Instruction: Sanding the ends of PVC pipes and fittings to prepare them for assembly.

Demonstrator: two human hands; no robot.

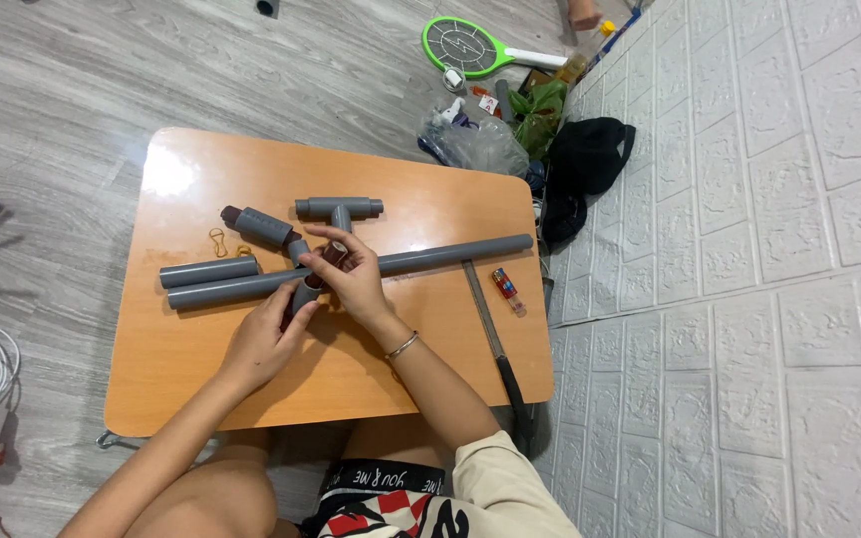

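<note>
I saw both hands together over the table (201, 389), my left hand (263, 344) and right hand (351, 279) clamped on a short grey pipe fitting (306, 294), the long grey pipe (430, 257) just beyond them.

A home room: low wooden table (201, 379) on grey plank floor (52, 90), white brick-pattern wall (749, 249), bug-zapper racket (462, 46).

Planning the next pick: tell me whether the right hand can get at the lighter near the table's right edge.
Probably yes. The lighter lies alone on bare table, beside the right hand; only the long pipe lies nearby, but that hand holds a fitting.
</note>
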